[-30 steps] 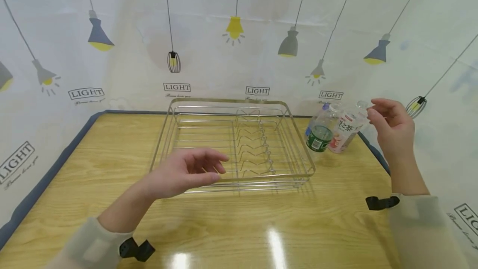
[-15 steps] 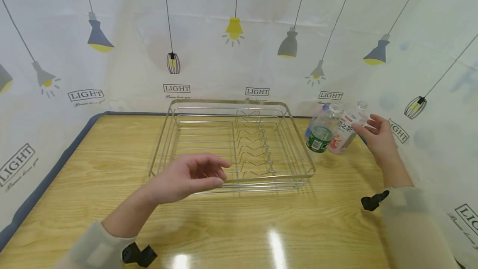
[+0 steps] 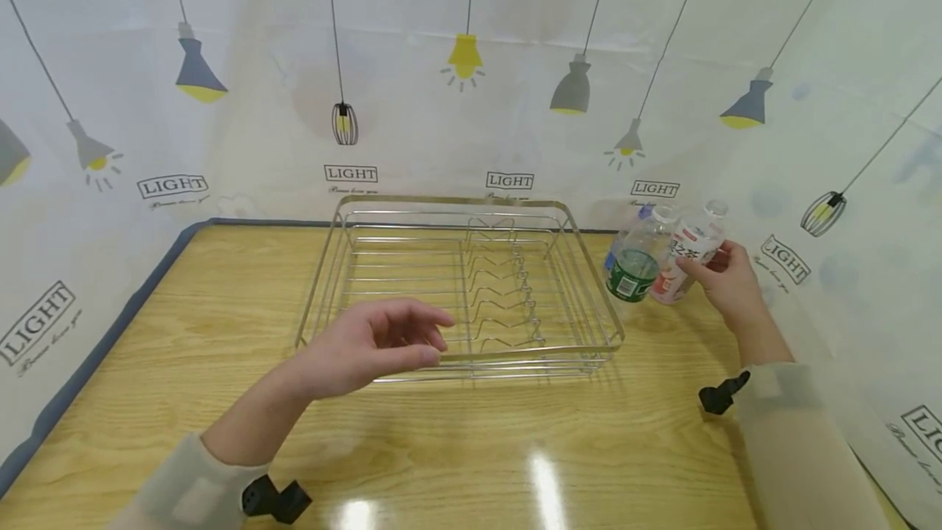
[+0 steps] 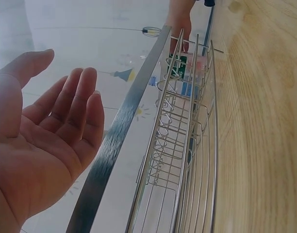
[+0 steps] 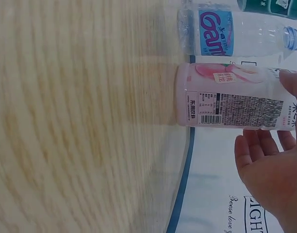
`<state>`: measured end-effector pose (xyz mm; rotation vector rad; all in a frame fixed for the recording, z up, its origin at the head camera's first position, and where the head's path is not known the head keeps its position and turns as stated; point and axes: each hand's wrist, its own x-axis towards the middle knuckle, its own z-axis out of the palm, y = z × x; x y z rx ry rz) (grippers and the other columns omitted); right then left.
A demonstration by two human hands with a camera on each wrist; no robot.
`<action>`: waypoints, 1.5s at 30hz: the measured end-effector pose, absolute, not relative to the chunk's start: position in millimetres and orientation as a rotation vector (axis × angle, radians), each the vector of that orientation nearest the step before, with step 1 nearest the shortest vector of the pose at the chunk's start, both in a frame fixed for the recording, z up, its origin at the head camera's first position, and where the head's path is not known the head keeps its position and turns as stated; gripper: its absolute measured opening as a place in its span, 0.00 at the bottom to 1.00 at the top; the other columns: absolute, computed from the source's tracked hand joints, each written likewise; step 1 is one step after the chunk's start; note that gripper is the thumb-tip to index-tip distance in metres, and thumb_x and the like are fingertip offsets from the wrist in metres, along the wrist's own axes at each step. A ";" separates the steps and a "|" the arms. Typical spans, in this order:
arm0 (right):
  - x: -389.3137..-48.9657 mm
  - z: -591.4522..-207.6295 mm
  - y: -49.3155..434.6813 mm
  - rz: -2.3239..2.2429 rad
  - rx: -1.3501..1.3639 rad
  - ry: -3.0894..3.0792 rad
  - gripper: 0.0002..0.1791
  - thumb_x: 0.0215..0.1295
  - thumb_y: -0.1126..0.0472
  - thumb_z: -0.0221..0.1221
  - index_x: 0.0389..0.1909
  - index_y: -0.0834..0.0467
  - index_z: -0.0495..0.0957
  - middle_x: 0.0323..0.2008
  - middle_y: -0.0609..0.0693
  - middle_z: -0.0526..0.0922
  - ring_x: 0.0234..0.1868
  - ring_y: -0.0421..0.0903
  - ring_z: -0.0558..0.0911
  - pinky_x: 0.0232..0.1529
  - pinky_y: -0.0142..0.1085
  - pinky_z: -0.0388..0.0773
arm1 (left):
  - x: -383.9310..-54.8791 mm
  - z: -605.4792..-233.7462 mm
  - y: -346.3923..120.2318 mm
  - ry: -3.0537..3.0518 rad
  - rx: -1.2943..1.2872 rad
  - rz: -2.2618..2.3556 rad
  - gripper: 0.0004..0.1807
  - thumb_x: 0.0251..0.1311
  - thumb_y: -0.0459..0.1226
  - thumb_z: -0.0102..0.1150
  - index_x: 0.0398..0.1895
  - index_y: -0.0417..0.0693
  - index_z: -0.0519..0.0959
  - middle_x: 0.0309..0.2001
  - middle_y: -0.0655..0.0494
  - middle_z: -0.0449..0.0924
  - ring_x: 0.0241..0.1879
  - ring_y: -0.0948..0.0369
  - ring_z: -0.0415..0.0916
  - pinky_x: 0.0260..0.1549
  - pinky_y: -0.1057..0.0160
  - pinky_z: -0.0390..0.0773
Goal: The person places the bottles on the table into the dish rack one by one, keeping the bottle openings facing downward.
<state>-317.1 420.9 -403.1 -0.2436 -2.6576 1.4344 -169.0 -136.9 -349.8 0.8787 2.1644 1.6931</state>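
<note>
The right hand (image 3: 736, 293) curls round the upright pink-and-white plastic bottle (image 5: 226, 97) just right of the clear green-labelled bottle (image 3: 633, 275), firmness unclear. Even, gentle pressure should suit it. The left hand (image 3: 364, 348), loose-fingered, holds nothing.

Pink bottle (image 5: 202, 104), 3 o'clock in head view: pink-and-white label, peach print, black text, barcode. Clear bottle (image 3: 639, 256) at its 9 o'clock: green label, white barcode patch. Blue-label bottle (image 5: 255, 36) at its 10 o'clock: purple lettering, blue cap. Rack (image 4: 119, 127): silver-grey. Table (image 3: 441, 440): yellow-tan wood grain. Sheet (image 3: 405, 64), 12 o'clock: white, blue/grey/yellow lamp prints, boxed black LIGHT text. Sleeves (image 3: 809, 448): pale grey-cream.
</note>
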 end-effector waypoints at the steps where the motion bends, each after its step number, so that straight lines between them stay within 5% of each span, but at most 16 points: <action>1: -316.6 -403.5 421.0 1.434 -0.252 -2.651 0.56 0.80 0.36 0.60 0.88 0.63 0.41 0.81 0.67 0.58 0.75 0.60 0.66 0.69 0.53 0.72 | -169.3 -349.4 -137.0 2.164 0.883 1.693 0.21 0.74 0.34 0.69 0.68 0.44 0.82 0.53 0.45 0.89 0.50 0.61 0.87 0.52 0.60 0.89; 6: -312.2 -402.9 423.0 1.395 -0.287 -2.616 0.54 0.79 0.37 0.61 0.88 0.62 0.45 0.79 0.63 0.62 0.67 0.49 0.71 0.59 0.37 0.74 | -170.2 -348.1 -136.6 2.158 0.899 1.695 0.21 0.75 0.34 0.69 0.68 0.43 0.82 0.53 0.43 0.89 0.49 0.61 0.88 0.52 0.60 0.89; 11: -306.6 -393.5 427.4 1.390 -0.277 -2.525 0.50 0.78 0.41 0.65 0.87 0.58 0.52 0.60 0.35 0.70 0.54 0.32 0.71 0.48 0.23 0.73 | -170.2 -347.4 -137.1 2.143 0.911 1.712 0.21 0.74 0.33 0.68 0.68 0.42 0.82 0.53 0.44 0.88 0.49 0.60 0.88 0.51 0.57 0.90; 15: -301.7 -380.4 428.3 1.389 -0.227 -2.445 0.45 0.79 0.44 0.65 0.87 0.52 0.56 0.54 0.26 0.68 0.53 0.29 0.71 0.46 0.18 0.74 | -170.9 -347.1 -138.8 2.157 0.916 1.724 0.21 0.74 0.32 0.69 0.67 0.42 0.83 0.51 0.47 0.89 0.48 0.60 0.88 0.50 0.58 0.90; 24: -285.7 -336.1 408.0 1.791 -0.047 -1.903 0.33 0.71 0.64 0.73 0.75 0.50 0.76 0.53 0.41 0.81 0.53 0.38 0.78 0.46 0.20 0.79 | -171.2 -344.8 -141.8 2.176 0.892 1.726 0.21 0.74 0.33 0.69 0.68 0.44 0.83 0.51 0.48 0.89 0.50 0.60 0.87 0.50 0.60 0.89; 32: -272.7 -307.5 385.8 1.849 0.178 -1.741 0.31 0.71 0.69 0.70 0.73 0.54 0.78 0.57 0.49 0.82 0.55 0.44 0.80 0.48 0.23 0.83 | -172.5 -344.3 -144.4 2.125 0.869 1.766 0.22 0.74 0.31 0.68 0.69 0.40 0.81 0.51 0.46 0.88 0.49 0.59 0.89 0.54 0.54 0.90; 45: -248.1 -276.6 332.1 1.928 0.670 -1.569 0.30 0.67 0.80 0.60 0.71 0.70 0.77 0.54 0.61 0.83 0.48 0.51 0.82 0.48 0.32 0.86 | -177.0 -341.5 -148.8 2.158 0.863 1.751 0.23 0.75 0.32 0.67 0.71 0.42 0.80 0.52 0.47 0.87 0.50 0.59 0.89 0.53 0.57 0.89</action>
